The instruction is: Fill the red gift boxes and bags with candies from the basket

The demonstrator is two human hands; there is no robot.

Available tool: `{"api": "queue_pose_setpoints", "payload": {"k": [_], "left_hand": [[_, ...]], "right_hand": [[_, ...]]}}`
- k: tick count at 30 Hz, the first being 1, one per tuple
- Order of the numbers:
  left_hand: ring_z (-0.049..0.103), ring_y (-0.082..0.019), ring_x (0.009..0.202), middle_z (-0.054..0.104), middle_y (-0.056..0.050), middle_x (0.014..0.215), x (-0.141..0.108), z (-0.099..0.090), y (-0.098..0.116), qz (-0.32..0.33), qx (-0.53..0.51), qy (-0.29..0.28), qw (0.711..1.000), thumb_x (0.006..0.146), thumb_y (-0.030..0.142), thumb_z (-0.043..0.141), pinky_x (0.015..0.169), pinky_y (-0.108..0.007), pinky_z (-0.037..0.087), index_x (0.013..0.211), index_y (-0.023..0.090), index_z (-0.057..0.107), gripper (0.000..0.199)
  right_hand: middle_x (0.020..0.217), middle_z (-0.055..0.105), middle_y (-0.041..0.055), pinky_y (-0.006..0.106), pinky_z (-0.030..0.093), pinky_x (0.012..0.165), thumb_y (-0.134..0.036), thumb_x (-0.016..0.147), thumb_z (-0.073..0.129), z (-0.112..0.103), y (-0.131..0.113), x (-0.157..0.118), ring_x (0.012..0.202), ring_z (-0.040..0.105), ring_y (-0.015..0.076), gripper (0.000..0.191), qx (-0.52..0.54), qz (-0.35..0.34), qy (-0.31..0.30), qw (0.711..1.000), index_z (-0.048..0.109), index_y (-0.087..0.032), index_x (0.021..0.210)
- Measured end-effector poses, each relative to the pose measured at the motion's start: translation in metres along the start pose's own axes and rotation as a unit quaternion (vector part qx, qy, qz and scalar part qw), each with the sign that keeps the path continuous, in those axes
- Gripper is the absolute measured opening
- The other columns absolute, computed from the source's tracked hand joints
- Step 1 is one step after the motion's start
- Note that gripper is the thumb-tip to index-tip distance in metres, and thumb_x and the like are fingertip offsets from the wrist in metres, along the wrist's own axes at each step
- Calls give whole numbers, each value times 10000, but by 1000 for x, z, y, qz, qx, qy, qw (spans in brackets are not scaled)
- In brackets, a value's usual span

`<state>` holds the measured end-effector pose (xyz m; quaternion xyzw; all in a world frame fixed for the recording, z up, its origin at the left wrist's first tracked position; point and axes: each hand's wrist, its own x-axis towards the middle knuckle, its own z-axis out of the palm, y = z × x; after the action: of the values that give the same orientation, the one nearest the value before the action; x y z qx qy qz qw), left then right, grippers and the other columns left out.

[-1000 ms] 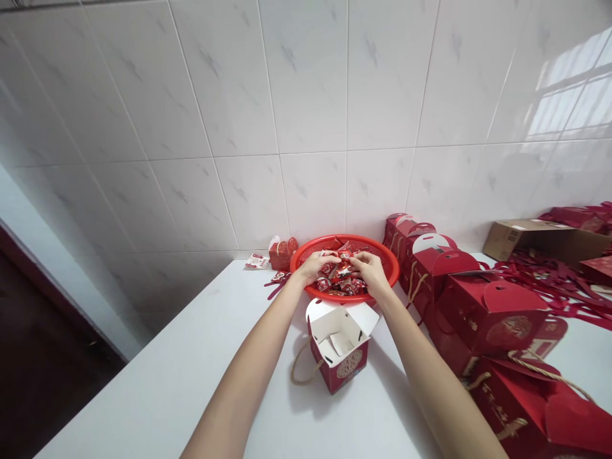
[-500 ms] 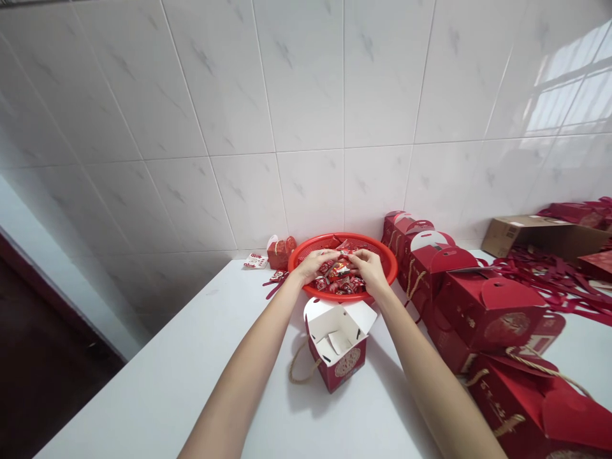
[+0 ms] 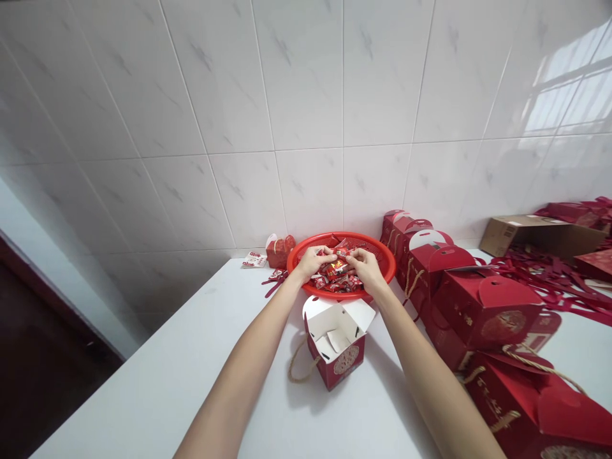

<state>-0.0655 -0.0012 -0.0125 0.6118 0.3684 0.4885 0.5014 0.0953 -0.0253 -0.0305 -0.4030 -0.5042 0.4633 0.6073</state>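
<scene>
Over a red plastic basket at the wall, my left hand and my right hand face each other with fingers pinched. A red wrapped candy shows between the fingertips, touched from both sides. Below them, more red wrapped candies fill the basket's bottom. Nearer to me, between my forearms, stands an open red gift box with raised white flaps. A folded white piece is visible inside it, and a rope handle hangs at its left.
Closed red gift boxes stand in a row along the right. Behind them are a cardboard carton and a heap of dark red ribbons. Left of the basket are a small red box and printed cards. The tiled wall bounds the table's back.
My left fingers have curled in more, and both hands stay close together over the basket. The candies under them have shifted slightly. The open gift box has stayed in place.
</scene>
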Motion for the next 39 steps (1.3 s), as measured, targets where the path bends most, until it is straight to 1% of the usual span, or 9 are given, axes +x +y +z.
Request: {"api": "queue_pose_setpoints", "payload": {"k": [5,10,16,20,22,27,32,35,39], "left_hand": [[473,-86,554,560,51,572,-1,1,2,10,4,3,1000,589,230,863,565,-208,372,570,162,620,253],[466,-70,517,577,39,568,-2,2,3,-22,-20,-16,999,579,192,862,526,-198,360,575,145,635,233],[560,-129,526,634,-20,617,2,3,6,-87,-100,-23,991,694,392,748,499,-228,428,729,142,665,265],[539,-110,513,612,1,617,6,-1,6,-93,-142,4,986,668,238,664,503,-218,436,771,148,633,140],[520,-92,503,591,21,620,7,-2,4,-91,-149,17,985,608,146,616,493,-200,416,766,156,607,159],[526,-93,517,549,42,618,6,-1,3,-106,-130,-14,986,517,65,552,472,-192,399,685,169,534,198],[521,-86,503,554,56,621,1,2,3,-113,-87,-64,988,552,75,670,479,-198,402,745,172,537,253],[568,-95,570,599,43,679,-2,3,5,-99,-63,-87,989,553,151,810,550,-211,446,832,162,564,372],[614,-119,685,615,27,752,-4,3,8,-64,-28,-82,994,518,271,897,622,-223,474,819,161,559,467]], "right_hand": [[580,593,-41,205,446,435,-396,630,788,0,-5,-4,497,641,145,337,-2,4,-21,1000,522,-193,666],[657,674,2,258,508,490,-406,589,815,-1,-8,-7,512,652,163,367,-4,-3,-47,999,579,-188,767],[604,616,-41,265,483,520,-339,590,751,-5,-1,-3,512,594,141,277,-22,-30,-39,999,584,-203,763],[661,651,-20,271,487,614,-228,555,722,-7,4,2,650,626,162,192,-50,-50,-39,997,614,-194,709],[728,691,11,292,505,682,-210,567,711,-7,5,3,724,650,182,158,-63,-55,-51,995,646,-184,709],[909,743,65,339,528,804,-278,667,728,-4,7,4,883,687,222,222,-86,-65,-97,989,705,-180,865],[895,733,47,332,523,769,-277,640,782,-1,14,5,869,676,224,264,-127,-71,-135,980,708,-181,874],[822,703,21,306,503,709,-306,632,784,-1,17,7,798,649,201,287,-147,-73,-121,979,676,-181,866],[774,681,6,283,468,682,-304,621,775,-1,14,7,749,607,185,276,-161,-83,-93,979,684,-175,847]]}}
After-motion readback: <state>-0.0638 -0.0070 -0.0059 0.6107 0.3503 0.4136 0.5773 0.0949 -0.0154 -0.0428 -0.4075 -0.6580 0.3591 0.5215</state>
